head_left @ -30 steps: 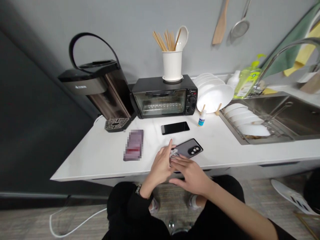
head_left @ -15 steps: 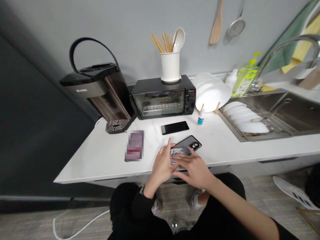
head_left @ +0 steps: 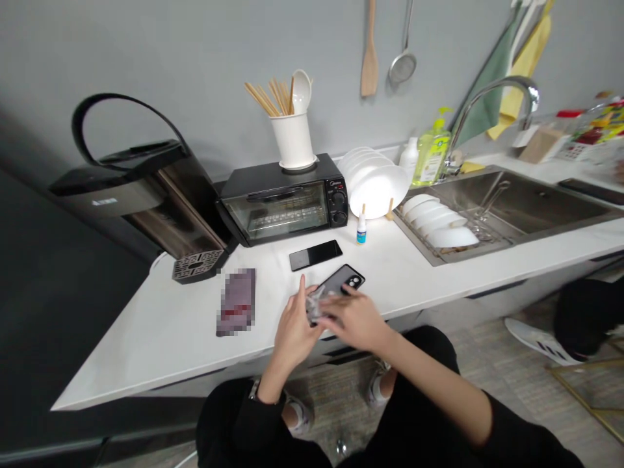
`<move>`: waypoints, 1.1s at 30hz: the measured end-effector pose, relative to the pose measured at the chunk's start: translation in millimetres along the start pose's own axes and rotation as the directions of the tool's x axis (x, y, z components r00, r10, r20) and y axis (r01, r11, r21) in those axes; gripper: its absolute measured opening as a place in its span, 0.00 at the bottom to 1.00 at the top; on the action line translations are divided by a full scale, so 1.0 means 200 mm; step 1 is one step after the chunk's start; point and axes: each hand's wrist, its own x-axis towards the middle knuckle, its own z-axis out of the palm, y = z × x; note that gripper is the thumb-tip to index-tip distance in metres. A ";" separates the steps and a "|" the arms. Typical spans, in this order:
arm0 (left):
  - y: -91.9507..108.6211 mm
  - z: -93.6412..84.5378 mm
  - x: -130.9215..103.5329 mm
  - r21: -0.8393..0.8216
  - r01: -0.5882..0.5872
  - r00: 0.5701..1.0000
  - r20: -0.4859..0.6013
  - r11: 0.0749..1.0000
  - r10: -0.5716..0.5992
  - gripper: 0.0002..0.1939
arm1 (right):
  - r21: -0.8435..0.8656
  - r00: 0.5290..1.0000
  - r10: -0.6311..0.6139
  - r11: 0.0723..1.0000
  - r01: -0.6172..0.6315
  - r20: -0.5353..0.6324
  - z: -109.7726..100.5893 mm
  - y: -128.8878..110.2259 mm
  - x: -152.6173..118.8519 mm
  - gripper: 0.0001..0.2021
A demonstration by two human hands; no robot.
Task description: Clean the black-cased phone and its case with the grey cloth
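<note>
A dark phone case with a camera cutout lies tilted near the counter's front edge. My left hand grips its lower left end, thumb raised. Under the fingers of my right hand is a crumpled greyish cloth, pressed on the case. A black phone lies flat just behind the case. The small white and blue bottle stands upright to the right of the phone. To the left lies a blurred-out purple item.
Behind stand a water dispenser, a toaster oven with a utensil holder on top, and a rack of white plates. At right is a sink with bowls. Another person's shoe shows at the lower right.
The view has swung to the right, so the counter things appear further left and more of the sink shows. Both hands remain at the case and cloth; the right hand is slightly blurred.
</note>
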 end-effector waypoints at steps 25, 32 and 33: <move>0.00 0.00 -0.05 0.116 -0.091 0.994 -0.055 0.989 0.098 0.39 | -0.068 0.965 0.237 0.967 -0.245 -0.110 0.09 0.23 0.00 0.13; -0.02 0.00 -0.11 0.063 -0.026 0.999 -0.017 0.998 0.027 0.59 | 0.071 0.980 -0.125 0.991 0.115 0.158 0.05 -0.02 -0.07 0.27; -0.03 0.00 -0.11 0.058 -0.021 1.000 -0.013 0.998 0.021 0.61 | 0.093 0.972 -0.135 0.988 0.119 0.191 0.03 -0.02 -0.08 0.26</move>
